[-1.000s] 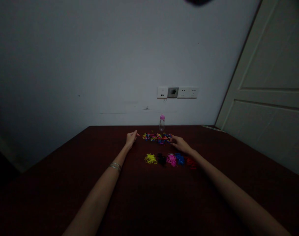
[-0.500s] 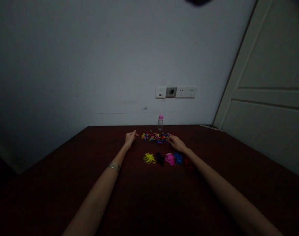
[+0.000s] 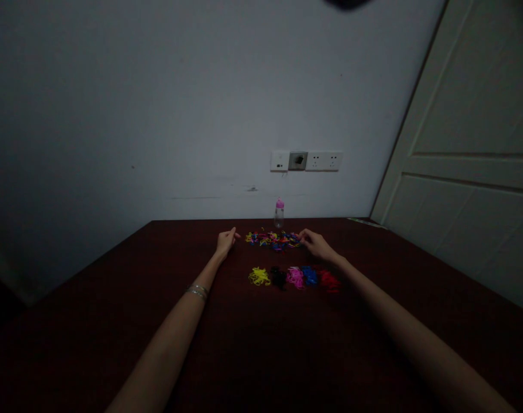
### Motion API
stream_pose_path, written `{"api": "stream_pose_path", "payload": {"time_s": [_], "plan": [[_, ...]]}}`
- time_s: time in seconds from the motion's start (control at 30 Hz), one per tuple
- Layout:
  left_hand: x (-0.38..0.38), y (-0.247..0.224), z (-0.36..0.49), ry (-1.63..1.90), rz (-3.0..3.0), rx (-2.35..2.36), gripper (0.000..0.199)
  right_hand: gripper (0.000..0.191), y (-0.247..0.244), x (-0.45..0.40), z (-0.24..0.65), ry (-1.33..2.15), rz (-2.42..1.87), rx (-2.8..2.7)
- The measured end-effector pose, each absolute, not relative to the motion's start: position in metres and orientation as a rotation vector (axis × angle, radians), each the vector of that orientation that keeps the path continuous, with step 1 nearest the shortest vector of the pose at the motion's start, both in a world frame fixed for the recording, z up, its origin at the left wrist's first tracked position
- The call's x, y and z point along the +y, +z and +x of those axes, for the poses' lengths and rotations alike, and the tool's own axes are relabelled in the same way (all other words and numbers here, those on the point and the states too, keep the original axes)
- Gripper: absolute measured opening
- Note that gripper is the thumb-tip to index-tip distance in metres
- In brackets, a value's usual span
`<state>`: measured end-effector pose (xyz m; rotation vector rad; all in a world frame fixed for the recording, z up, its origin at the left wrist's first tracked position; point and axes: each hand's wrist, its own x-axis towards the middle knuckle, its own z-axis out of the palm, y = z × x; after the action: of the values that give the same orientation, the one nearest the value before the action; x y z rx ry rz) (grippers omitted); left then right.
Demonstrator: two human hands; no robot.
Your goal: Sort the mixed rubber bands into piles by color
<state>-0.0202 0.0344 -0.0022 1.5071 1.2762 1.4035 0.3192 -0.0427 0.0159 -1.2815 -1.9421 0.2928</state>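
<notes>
A mixed heap of small coloured elastic bands [image 3: 270, 239] lies toward the back of the dark red-brown table. My right hand [image 3: 315, 243] is at the heap's right end, thumb and fingers pinched together at its edge; what they hold, if anything, is too small to make out. To the left of the heap my left hand [image 3: 225, 241] rests on the table, a finger and the thumb apart, with nothing visible in it. Nearer to me lie sorted piles in a row: yellow bands [image 3: 259, 276], black bands [image 3: 278, 278], pink bands [image 3: 295, 277], blue bands [image 3: 309, 275] and red bands [image 3: 329, 281].
Behind the heap stands a clear bottle [image 3: 279, 217] with a pink top, close to the wall [image 3: 201, 115]. Sockets [image 3: 324, 161] are set in the wall above it. A pale panelled door [image 3: 468, 155] is on the right. The table [image 3: 261, 350] reaches toward me.
My right hand has shifted slightly right and up along the heap's edge, and its forearm now leaves the red pile uncovered. My left hand has stayed in place.
</notes>
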Motion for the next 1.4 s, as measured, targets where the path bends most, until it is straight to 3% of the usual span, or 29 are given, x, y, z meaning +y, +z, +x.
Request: {"api": "stream_pose_path", "payload": {"time_s": [0.3, 0.6, 0.9, 1.2, 1.4], "plan": [[0.032, -0.001, -0.019, 1.379, 1.526, 1.300, 0.050, 0.019, 0.047, -0.097, 0.326, 0.718, -1.324, -2.262], [0.034, -0.002, -0.020, 1.365, 1.552, 1.311, 0.049, 0.024, 0.040, -0.107, 0.324, 0.814, -1.303, -2.288], [0.033, -0.002, -0.020, 1.369, 1.571, 1.319, 0.047, 0.018, 0.025, -0.090, 0.354, 0.622, -1.447, -2.056], [0.033, -0.001, -0.014, 1.329, 1.658, 1.395, 0.022, 0.020, -0.013, -0.078, 0.387, 0.230, -1.514, -1.805], [0.032, 0.002, -0.011, 1.160, 1.887, 1.464, 0.018, 0.023, -0.018, -0.083, 0.377, 0.155, -1.582, -1.835]]}}
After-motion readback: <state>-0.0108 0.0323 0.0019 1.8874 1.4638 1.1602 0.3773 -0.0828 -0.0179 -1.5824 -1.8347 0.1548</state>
